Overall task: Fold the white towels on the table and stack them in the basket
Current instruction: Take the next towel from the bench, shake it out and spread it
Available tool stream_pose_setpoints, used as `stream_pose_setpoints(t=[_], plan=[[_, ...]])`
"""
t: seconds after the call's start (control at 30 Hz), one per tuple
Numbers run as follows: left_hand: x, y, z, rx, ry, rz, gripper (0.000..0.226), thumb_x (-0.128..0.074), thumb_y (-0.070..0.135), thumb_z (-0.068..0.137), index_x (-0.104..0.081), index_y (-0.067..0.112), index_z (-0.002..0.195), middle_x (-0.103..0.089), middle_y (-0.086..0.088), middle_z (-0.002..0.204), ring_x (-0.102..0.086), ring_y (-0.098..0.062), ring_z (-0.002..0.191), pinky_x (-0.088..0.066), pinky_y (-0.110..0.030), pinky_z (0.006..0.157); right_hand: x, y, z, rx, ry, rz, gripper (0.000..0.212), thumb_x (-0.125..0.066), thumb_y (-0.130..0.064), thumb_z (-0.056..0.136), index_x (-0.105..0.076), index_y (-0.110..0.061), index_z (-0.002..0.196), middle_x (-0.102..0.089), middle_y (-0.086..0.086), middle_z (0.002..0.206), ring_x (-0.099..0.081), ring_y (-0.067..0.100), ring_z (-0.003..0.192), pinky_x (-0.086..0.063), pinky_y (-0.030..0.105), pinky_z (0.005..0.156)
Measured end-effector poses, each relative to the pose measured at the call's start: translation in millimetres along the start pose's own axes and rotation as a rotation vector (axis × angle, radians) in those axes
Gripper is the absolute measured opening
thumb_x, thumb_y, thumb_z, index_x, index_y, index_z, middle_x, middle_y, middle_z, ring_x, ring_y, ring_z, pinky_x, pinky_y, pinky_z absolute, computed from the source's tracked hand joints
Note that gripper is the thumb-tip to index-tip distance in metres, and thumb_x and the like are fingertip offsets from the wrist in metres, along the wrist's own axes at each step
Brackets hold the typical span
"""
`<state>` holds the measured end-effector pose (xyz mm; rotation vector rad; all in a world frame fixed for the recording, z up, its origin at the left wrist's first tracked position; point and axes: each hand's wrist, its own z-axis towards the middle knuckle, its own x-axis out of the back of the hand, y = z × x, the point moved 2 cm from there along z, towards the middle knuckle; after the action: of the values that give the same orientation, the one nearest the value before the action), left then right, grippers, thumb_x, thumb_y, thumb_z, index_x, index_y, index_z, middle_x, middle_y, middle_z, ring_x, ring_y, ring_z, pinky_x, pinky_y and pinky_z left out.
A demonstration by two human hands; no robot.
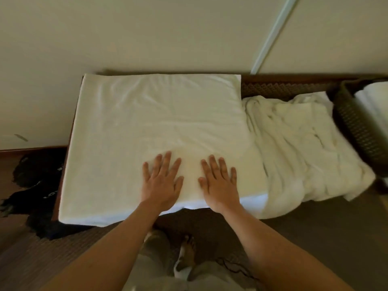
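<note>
Both my palms flat on the spread white towel, smoothing it on the table.

My left hand (162,181) and right hand (219,184) lie side by side near the front edge of the flat towel (151,122), fingers straight and spread, pressing down, gripping nothing. The towel's long axis runs left to right along the table (279,86), its far edge against the wall. Just to its right, touching it, sits a crumpled heap of towels (298,143). The dark woven basket (354,127) stands at the far right with 1 folded towel (375,106) showing inside. A black cloth (37,185) on the floor bears white lettering, too blurred to read.
</note>
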<state>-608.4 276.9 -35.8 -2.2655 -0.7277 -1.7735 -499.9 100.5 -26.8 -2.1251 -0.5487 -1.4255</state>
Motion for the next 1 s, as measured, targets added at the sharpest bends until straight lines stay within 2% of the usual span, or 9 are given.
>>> stream_pose_setpoints(t=[0.2,0.33,0.43,0.57,0.63,0.7,0.77,0.87,1.0], plan=[[-0.9,-94.0,-25.7,0.256,0.047,-0.033,0.077,-0.002,0.076,0.091,0.008,0.043,0.16,0.017,0.007,0.17,0.014,-0.023,0.157,0.011,-0.053,0.123,15.1,105.9,-17.0,-0.361,0.016,0.115,0.062,-0.002,-0.059,0.103,0.014,-0.039,0.16,0.023,-0.015,0.167,0.015,0.022,0.157,0.004,0.057,0.125],[5.3,-130.3,-42.2,0.563,0.068,-0.148,0.077,-0.012,0.07,0.099,0.002,0.031,0.164,0.015,-0.001,0.171,0.014,-0.026,0.157,0.007,-0.06,0.123,20.1,92.5,-5.9,-0.606,0.069,0.23,0.065,-0.007,-0.05,0.105,0.012,-0.025,0.162,0.024,-0.008,0.168,0.018,0.027,0.156,0.009,0.066,0.12],[6.4,-101.9,-38.2,0.601,0.09,-0.179,0.075,-0.013,0.061,0.102,0.001,0.022,0.164,0.015,-0.011,0.17,0.014,-0.035,0.156,0.009,-0.061,0.122,13.7,37.1,7.8,-0.354,0.136,0.128,0.064,-0.007,-0.046,0.105,0.018,-0.021,0.159,0.03,-0.002,0.166,0.023,0.027,0.155,0.014,0.062,0.12],[2.2,-18.9,-14.9,0.088,0.045,-0.062,0.07,0.003,0.055,0.096,0.013,0.028,0.16,0.027,-0.001,0.166,0.026,-0.028,0.153,0.021,-0.054,0.121,-9.7,-52.0,22.3,0.17,0.021,0.025,0.066,-0.006,-0.048,0.103,0.008,-0.022,0.162,0.026,-0.006,0.166,0.024,0.024,0.154,0.013,0.06,0.122],[6.8,-2.8,3.0,-0.005,-0.015,-0.056,0.074,0.008,0.052,0.092,0.007,0.03,0.163,0.028,0.006,0.164,0.027,-0.021,0.152,0.014,-0.056,0.123,-11.0,-66.0,35.3,0.262,-0.021,-0.039,0.066,-0.004,-0.05,0.102,0.006,-0.025,0.163,0.025,-0.01,0.165,0.024,0.021,0.154,0.008,0.06,0.123],[11.7,-22.4,14.3,0.028,0.005,-0.032,0.072,0.005,0.059,0.093,0.005,0.038,0.161,0.023,0.008,0.167,0.022,-0.021,0.155,0.012,-0.057,0.123,-4.7,-50.2,48.1,0.253,-0.026,-0.072,0.064,-0.002,-0.054,0.102,0.009,-0.034,0.162,0.026,-0.014,0.164,0.024,0.018,0.154,0.01,0.058,0.123],[13.0,-66.9,13.4,0.108,0.043,-0.013,0.071,0.0,0.07,0.094,0.008,0.044,0.159,0.02,0.009,0.169,0.017,-0.021,0.156,0.012,-0.056,0.123,7.1,-15.3,57.7,0.186,0.006,-0.064,0.061,-0.007,-0.055,0.105,0.01,-0.038,0.161,0.024,-0.015,0.166,0.023,0.017,0.154,0.009,0.055,0.124],[17.4,-148.4,-2.6,0.342,0.087,-0.037,0.076,-0.002,0.076,0.092,0.011,0.044,0.159,0.019,0.008,0.17,0.015,-0.021,0.157,0.01,-0.053,0.123,24.2,43.7,66.2,-0.069,0.034,-0.023,0.062,-0.006,-0.055,0.105,0.012,-0.036,0.161,0.023,-0.012,0.168,0.021,0.018,0.155,0.008,0.054,0.125],[29.0,-197.6,-14.1,0.686,0.094,-0.138,0.077,-0.013,0.069,0.099,-0.002,0.027,0.164,0.01,-0.005,0.171,0.005,-0.033,0.157,0.0,-0.06,0.124,36.9,58.2,81.6,-0.473,0.038,0.118,0.067,-0.005,-0.054,0.104,0.013,-0.027,0.162,0.025,-0.008,0.167,0.02,0.028,0.155,0.007,0.066,0.12]])
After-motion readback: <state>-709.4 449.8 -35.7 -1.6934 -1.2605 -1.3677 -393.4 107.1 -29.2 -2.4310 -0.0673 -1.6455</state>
